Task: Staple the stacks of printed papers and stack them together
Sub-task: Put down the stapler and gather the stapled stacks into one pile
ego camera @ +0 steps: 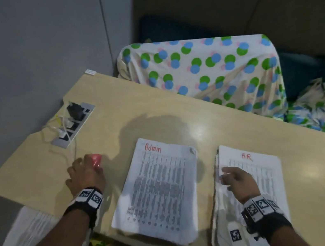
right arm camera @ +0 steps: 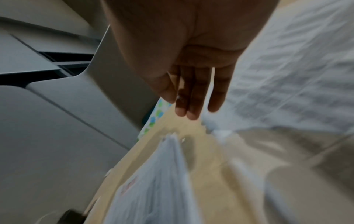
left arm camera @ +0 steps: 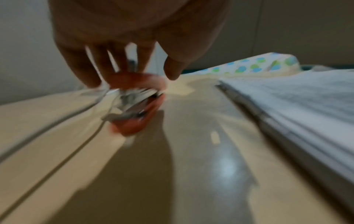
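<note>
A red stapler (ego camera: 96, 159) lies on the beige desk (ego camera: 178, 118), left of the papers. My left hand (ego camera: 83, 171) reaches over it, and in the blurred left wrist view its spread, straight fingers (left arm camera: 95, 66) come down on the stapler (left arm camera: 134, 121) while the thumb stays apart. A stack headed "Admin" (ego camera: 160, 188) lies in the middle. To its right lies a stack headed "HR" (ego camera: 261, 170). My right hand (ego camera: 230, 178) hovers flat over that stack's left edge with fingers (right arm camera: 191, 106) straight and nothing held.
A socket panel (ego camera: 74, 121) with plugs and white cables sits at the desk's left rear; one cable runs toward the stapler. A dotted cloth (ego camera: 202, 72) covers a seat behind the desk. Another printed stack (ego camera: 24, 233) lies below the desk's near left corner.
</note>
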### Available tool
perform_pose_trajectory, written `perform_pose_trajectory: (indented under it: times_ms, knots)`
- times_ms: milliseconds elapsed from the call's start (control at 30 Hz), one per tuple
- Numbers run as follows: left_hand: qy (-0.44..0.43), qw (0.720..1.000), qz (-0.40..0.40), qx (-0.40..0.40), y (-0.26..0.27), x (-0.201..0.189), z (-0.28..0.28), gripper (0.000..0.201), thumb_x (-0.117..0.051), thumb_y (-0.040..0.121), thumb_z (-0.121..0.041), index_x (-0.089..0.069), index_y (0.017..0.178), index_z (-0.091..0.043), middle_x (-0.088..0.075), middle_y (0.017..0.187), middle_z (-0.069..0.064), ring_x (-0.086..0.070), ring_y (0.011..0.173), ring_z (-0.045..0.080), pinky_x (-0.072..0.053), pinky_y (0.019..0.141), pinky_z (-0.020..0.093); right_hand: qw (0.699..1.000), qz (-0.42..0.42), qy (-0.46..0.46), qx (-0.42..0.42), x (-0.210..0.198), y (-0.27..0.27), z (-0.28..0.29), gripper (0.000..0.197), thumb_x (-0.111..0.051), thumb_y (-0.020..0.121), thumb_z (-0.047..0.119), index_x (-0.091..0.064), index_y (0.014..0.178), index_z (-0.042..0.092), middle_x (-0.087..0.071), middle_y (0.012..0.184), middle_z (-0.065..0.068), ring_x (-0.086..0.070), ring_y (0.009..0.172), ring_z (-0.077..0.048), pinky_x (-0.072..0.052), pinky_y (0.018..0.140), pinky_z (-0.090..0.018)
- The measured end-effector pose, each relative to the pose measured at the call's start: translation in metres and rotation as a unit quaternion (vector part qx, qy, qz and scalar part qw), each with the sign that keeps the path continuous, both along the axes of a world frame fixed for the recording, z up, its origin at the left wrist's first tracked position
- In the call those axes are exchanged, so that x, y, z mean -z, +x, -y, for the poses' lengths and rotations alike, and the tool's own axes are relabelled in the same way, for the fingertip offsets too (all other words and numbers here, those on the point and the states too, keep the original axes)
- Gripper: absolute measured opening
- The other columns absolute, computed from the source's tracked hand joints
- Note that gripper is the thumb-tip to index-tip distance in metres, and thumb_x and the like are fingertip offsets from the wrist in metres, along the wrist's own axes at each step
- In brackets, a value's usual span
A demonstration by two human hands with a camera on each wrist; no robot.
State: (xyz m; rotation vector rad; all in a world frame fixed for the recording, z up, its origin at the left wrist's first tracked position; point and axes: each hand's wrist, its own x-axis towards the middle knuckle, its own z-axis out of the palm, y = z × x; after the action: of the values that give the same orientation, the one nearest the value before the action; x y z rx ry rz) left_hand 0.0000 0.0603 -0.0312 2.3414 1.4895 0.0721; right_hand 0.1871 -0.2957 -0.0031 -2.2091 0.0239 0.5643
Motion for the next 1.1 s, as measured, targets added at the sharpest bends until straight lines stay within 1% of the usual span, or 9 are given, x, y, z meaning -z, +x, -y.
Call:
perform_pose_trajectory:
  times_ms: [100, 233, 333, 433, 533, 633, 767, 967, 1100]
  knots:
    - [-0.027, 0.986, 0.137, 0.086, 0.030, -0.016, 0.038, 0.045, -0.062, 0.083, -0.013, -0.049, 0.126, -0.011, -0.051, 0.127, 0.017, -0.047, 0.112, 0.037, -0.042, 0.093, 0.050, 0.989, 0.060, -0.112, 0.078, -0.003, 0.011, 0.047, 0.018, -0.060, 0.091, 0.014, -0.067, 0.107, 0.014, -0.066, 0.098, -0.007, -0.061, 0.098, -0.029, -0.041, 0.088, -0.029]
    - [-0.225, 0.921, 0.228, 0.222, 0.074, -0.035, 0.132, 0.025, -0.054, 0.091, -0.012, -0.063, 0.115, -0.016, -0.064, 0.111, 0.002, -0.060, 0.090, 0.016, -0.049, 0.083, 0.028, 0.964, 0.024, -0.216, 0.150, 0.008, 0.019, 0.114, 0.047, -0.069, 0.084, 0.022, -0.057, 0.125, 0.003, -0.061, 0.125, -0.020, -0.057, 0.113, -0.037, -0.044, 0.099, -0.041]
    - [-0.343, 0.893, 0.153, 0.247, 0.097, -0.029, 0.201, 0.022, -0.052, 0.092, -0.019, -0.064, 0.110, -0.017, -0.062, 0.108, -0.001, -0.060, 0.095, 0.015, -0.049, 0.087, 0.028, 0.952, -0.086, -0.240, 0.170, 0.026, 0.015, 0.148, 0.073, -0.074, 0.079, 0.037, -0.045, 0.137, 0.003, -0.052, 0.136, -0.024, -0.053, 0.118, -0.042, -0.043, 0.101, -0.048]
    - [-0.377, 0.879, 0.013, 0.292, 0.111, -0.018, 0.251, 0.016, -0.050, 0.090, -0.022, -0.060, 0.089, -0.009, -0.061, 0.093, 0.011, -0.058, 0.087, 0.024, -0.048, 0.086, 0.034, 0.960, -0.136, -0.198, 0.145, 0.038, 0.004, 0.162, 0.078, -0.073, 0.081, 0.038, -0.040, 0.139, -0.001, -0.048, 0.140, -0.022, -0.052, 0.121, -0.041, -0.043, 0.102, -0.045]
    - [-0.364, 0.877, -0.069, 0.306, 0.117, -0.002, 0.282, 0.042, -0.048, 0.091, -0.029, -0.051, 0.122, 0.000, -0.053, 0.127, 0.017, -0.055, 0.112, 0.031, -0.046, 0.095, 0.034, 0.964, -0.130, -0.190, 0.132, 0.043, -0.002, 0.169, 0.067, -0.073, 0.080, 0.036, -0.049, 0.131, -0.001, -0.059, 0.127, -0.018, -0.057, 0.115, -0.036, -0.045, 0.095, -0.034]
    - [-0.372, 0.885, -0.066, 0.272, 0.121, 0.006, 0.291, 0.051, -0.051, 0.089, -0.029, -0.038, 0.132, -0.004, -0.047, 0.134, 0.016, -0.054, 0.115, 0.032, -0.047, 0.096, 0.036, 0.966, -0.111, -0.182, 0.144, 0.045, -0.006, 0.174, 0.046, -0.071, 0.081, 0.034, -0.058, 0.116, 0.007, -0.069, 0.105, -0.012, -0.064, 0.094, -0.030, -0.051, 0.087, -0.035]
    - [-0.333, 0.907, -0.077, 0.245, 0.127, 0.009, 0.293, 0.050, -0.047, 0.091, -0.034, -0.041, 0.132, -0.006, -0.045, 0.135, 0.017, -0.052, 0.117, 0.033, -0.046, 0.098, 0.039, 0.958, -0.085, -0.214, 0.168, 0.041, -0.009, 0.183, 0.029, -0.057, 0.087, 0.031, -0.062, 0.108, 0.011, -0.069, 0.095, -0.010, -0.065, 0.083, -0.030, -0.052, 0.074, -0.031]
    - [-0.397, 0.893, -0.081, 0.196, 0.138, 0.004, 0.305, 0.071, -0.051, 0.090, -0.047, -0.029, 0.139, -0.001, -0.042, 0.143, 0.018, -0.048, 0.125, 0.033, -0.043, 0.099, 0.036, 0.958, -0.087, -0.197, 0.192, 0.042, -0.009, 0.206, 0.033, -0.046, 0.096, 0.024, -0.048, 0.122, 0.004, -0.062, 0.107, -0.023, -0.061, 0.093, -0.040, -0.053, 0.084, -0.049]
    - [-0.353, 0.904, -0.059, 0.236, 0.136, -0.002, 0.311, 0.054, -0.047, 0.093, -0.042, -0.046, 0.130, -0.003, -0.053, 0.134, 0.016, -0.055, 0.117, 0.032, -0.047, 0.096, 0.036, 0.969, -0.060, -0.180, 0.158, 0.041, -0.015, 0.204, 0.031, -0.043, 0.097, 0.017, -0.046, 0.125, 0.005, -0.061, 0.098, -0.017, -0.061, 0.091, -0.038, -0.053, 0.084, -0.050]
